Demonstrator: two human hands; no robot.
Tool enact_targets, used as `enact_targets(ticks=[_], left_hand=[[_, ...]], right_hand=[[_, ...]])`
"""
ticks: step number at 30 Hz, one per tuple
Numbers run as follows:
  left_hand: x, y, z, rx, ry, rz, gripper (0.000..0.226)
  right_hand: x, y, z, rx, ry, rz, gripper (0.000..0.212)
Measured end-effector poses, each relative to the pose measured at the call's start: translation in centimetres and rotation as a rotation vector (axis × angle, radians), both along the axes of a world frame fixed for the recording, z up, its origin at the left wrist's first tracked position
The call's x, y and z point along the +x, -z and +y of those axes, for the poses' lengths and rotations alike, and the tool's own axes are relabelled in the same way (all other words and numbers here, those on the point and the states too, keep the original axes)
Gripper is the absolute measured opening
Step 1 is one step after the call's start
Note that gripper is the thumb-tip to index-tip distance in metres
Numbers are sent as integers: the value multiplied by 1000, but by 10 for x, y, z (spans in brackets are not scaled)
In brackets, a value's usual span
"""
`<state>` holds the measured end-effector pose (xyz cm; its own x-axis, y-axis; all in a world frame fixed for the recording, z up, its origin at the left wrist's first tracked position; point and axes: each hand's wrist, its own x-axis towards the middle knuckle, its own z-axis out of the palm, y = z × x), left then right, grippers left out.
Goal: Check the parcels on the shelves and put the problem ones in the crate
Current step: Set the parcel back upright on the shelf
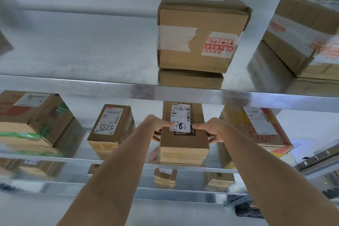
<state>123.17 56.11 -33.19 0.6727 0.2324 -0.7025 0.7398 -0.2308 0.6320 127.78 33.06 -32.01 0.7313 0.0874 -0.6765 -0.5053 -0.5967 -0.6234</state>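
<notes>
Parcels (184, 134) sit on reflective metal shelves (183, 95).

Matt brown cardboard parcels sit on glossy galvanised steel shelves (73, 82) whose smooth decks mirror them. The tall brown corrugated carton (184, 141) carries a smooth white paper label (180, 118) inked in black marker. Shiny clear tape wrinkles across the cube-shaped brown cardboard box (200, 24) above.

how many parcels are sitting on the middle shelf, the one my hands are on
4: a green-taped box far left, the box marked 5288, the box between both hands, and a red-patterned box on the right. More may sit beyond view.
</notes>
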Motion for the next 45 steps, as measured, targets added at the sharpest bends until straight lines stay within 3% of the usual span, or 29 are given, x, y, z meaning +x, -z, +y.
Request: enact_targets(ticks=[7, 14, 18, 28, 45], left_hand=[[-10, -5, -2, -4, 25, -25, 50], [-29, -19, 1, -107, 141, 99, 38], [-33, -19, 3, -108, 178, 124, 46], [-32, -17, 2, -98, 183, 97, 36], [-39, -8, 2, -60, 112, 24, 45]], right_hand=[[-14, -6, 1, 6, 10, -23, 35], [-32, -14, -8, 5, -64, 72, 36], [-37, -14, -10, 0, -72, 80, 37], [-34, -12, -7, -2, -59, 69, 41], [-37, -3, -7, -25, -27, 22, 45]])
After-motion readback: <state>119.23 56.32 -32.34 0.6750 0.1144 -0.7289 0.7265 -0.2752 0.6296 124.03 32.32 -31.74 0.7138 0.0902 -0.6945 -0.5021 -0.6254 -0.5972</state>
